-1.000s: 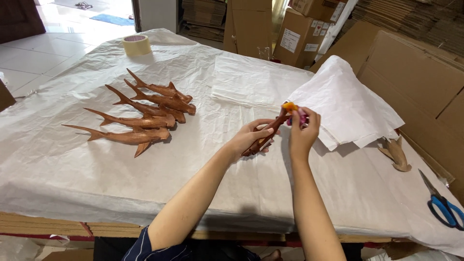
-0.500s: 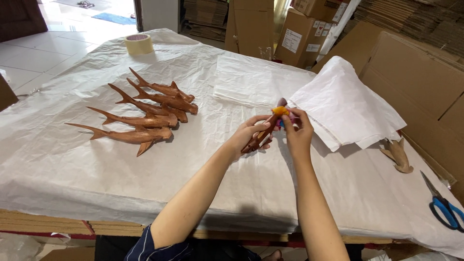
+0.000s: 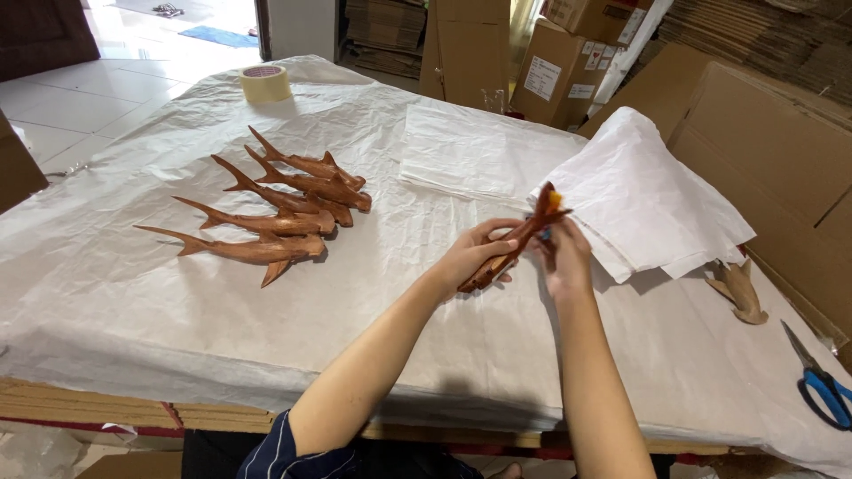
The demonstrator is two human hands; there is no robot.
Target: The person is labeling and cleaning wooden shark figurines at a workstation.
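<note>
Lifted slightly, one brown carved wooden shark (image 3: 510, 244) stays clamped in left hand (image 3: 475, 253) and right hand (image 3: 564, 257); four similar sharks (image 3: 275, 208) lie apart.

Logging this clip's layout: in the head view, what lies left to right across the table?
Pile of wooden sharks → left hand holding a wooden shark → right hand → pale carved piece → blue-handled scissors.
</note>
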